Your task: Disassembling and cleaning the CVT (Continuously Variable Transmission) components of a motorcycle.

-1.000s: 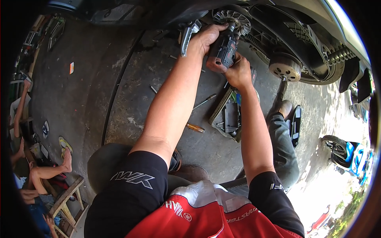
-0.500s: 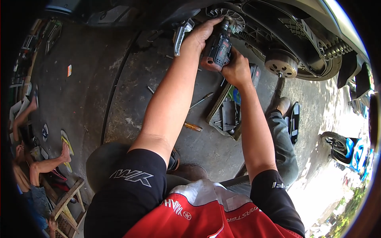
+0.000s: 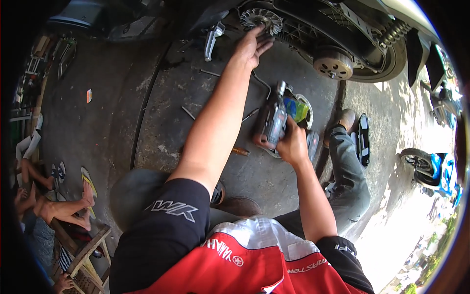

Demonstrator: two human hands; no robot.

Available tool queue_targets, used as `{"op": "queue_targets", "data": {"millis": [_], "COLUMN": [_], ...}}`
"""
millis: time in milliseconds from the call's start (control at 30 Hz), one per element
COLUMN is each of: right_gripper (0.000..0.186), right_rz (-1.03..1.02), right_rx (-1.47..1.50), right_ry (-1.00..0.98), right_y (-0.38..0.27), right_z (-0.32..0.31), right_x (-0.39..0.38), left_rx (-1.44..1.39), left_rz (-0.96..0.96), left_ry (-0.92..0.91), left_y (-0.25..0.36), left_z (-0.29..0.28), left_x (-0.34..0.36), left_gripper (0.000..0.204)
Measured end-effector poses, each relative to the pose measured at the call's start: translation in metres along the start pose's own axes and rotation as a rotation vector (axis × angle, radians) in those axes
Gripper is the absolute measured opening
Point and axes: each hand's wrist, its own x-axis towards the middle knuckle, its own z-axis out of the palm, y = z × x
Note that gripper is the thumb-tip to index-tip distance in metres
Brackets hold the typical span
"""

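My left hand (image 3: 248,49) reaches up to the motorcycle's finned metal fan wheel (image 3: 261,19). Its fingers are apart, the tips at the wheel's hub; whether they touch is hard to tell. Lower and to the right, my right hand (image 3: 293,143) grips the handle of a dark cordless impact wrench (image 3: 272,122). The wrench's socket end points up toward the engine, apart from the wheel. Right of the wheel, a round metal clutch bell (image 3: 333,63) with holes sits by the rear tyre.
A parts tray (image 3: 308,110) lies partly hidden behind the wrench. A screwdriver (image 3: 240,151) and metal rods are on the floor. The silver footpeg (image 3: 213,41) juts out left of my hand. People's legs (image 3: 68,206) show at the left, a blue motorcycle (image 3: 438,171) at the right.
My right hand has drawn the impact wrench down, away from the fan wheel. My left hand has opened its fingers and remains at the wheel.
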Motion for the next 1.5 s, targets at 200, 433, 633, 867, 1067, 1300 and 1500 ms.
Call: {"op": "queue_targets", "data": {"millis": [200,433,633,867,1067,1300,1500], "right_gripper": [0.037,0.033,0.028,0.030,0.034,0.036,0.046], "right_rz": [0.050,0.480,0.748,0.703,0.655,0.638,0.616], "right_rx": [0.069,0.634,0.975,1.083,1.037,1.052,1.221], "right_ry": [-0.138,-0.312,-0.418,-0.249,-0.127,0.015,0.097], "right_y": [0.020,0.120,0.110,0.099,0.096,0.092,0.074], "right_z": [0.009,0.020,0.000,-0.016,-0.029,-0.044,-0.100], "right_x": [-0.072,-0.092,-0.085,-0.092,-0.098,-0.094,-0.109], "left_rx": [-0.150,-0.058,0.010,0.272,0.518,1.669,2.144], "left_rz": [0.119,0.038,0.084,0.157,0.102,-0.319,0.036], "left_ry": [-0.007,0.068,0.096,0.109,-0.029,-0.573,-0.472], "left_y": [0.036,0.000,0.024,0.020,-0.013,-0.133,-0.204], "left_z": [-0.063,-0.001,-0.025,-0.045,-0.024,-0.031,-0.044], "left_x": [0.109,0.083,0.079,0.036,-0.043,-0.094,-0.131], "left_gripper": [0.034,0.031,0.025,0.026,0.017,0.029,0.034]}}
